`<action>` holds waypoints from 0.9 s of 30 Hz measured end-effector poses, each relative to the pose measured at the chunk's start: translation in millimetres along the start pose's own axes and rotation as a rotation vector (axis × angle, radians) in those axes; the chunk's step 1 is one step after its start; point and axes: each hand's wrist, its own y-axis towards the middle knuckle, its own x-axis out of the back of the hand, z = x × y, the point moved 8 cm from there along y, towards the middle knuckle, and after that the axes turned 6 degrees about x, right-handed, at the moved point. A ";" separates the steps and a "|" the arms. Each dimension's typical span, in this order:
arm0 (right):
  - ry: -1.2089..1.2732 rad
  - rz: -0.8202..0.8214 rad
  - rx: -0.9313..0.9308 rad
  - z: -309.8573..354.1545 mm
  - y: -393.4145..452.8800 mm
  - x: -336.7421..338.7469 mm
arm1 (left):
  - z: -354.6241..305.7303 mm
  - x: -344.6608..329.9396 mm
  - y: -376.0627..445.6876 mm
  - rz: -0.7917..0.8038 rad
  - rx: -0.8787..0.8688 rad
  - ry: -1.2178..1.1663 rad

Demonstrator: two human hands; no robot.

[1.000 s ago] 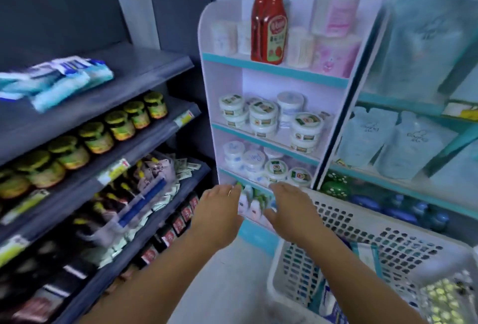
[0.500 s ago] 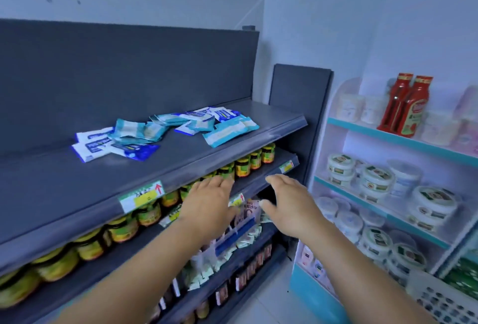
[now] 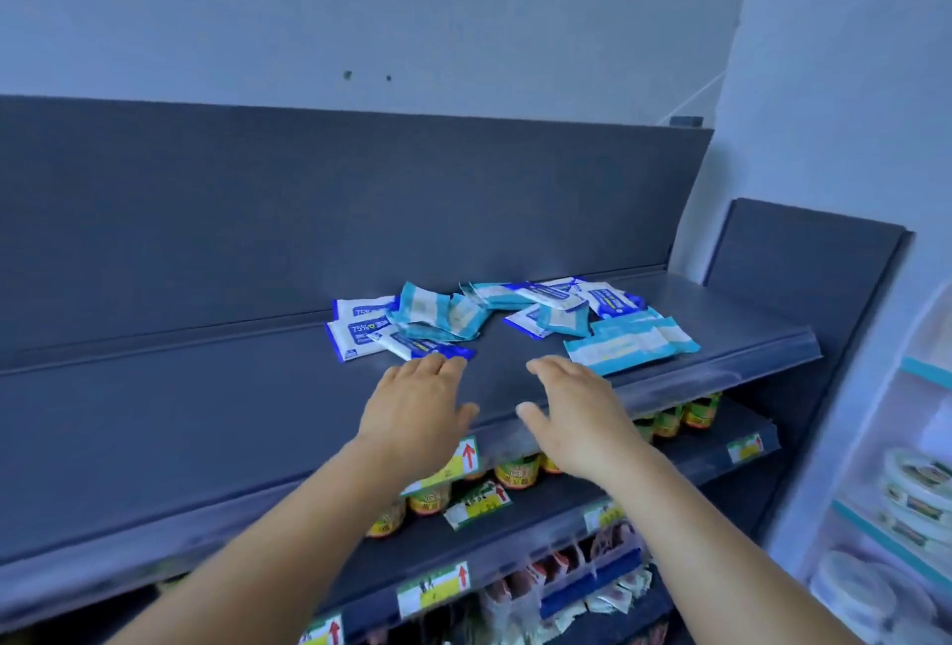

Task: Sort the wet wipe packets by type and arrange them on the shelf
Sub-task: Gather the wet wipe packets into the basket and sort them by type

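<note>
Several wet wipe packets lie in a loose heap on the dark grey top shelf [image 3: 206, 418]. Some are white with dark blue labels [image 3: 360, 330], others pale teal with white panels [image 3: 438, 317]. A larger teal packet [image 3: 631, 345] lies at the right, near the shelf's front edge. My left hand [image 3: 417, 407] hovers flat with fingers spread, its fingertips just short of a dark blue packet [image 3: 432, 348]. My right hand [image 3: 577, 412] is also spread and empty, just left of the larger teal packet.
Below the top shelf a row of yellow-labelled jars [image 3: 515, 472] stands behind price tags [image 3: 466, 459]. Sachets fill the lowest shelf [image 3: 566, 588]. A white and teal rack with round tubs [image 3: 917, 485] stands at the right.
My view has swung up from the basket and right rack to the top shelf. Both hands have risen and reached forward to the packets, still empty.
</note>
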 end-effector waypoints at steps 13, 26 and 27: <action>0.045 0.137 0.159 -5.6 148.4 -47.7 | 51.5 -36.7 124.6 0.101 0.191 0.106; 0.178 0.386 0.296 20.5 189.9 -106.1 | 101.3 -51.5 117.9 0.150 0.334 0.032; 0.182 0.395 0.327 28.0 185.1 -106.0 | 106.4 -46.3 109.4 0.122 0.360 0.024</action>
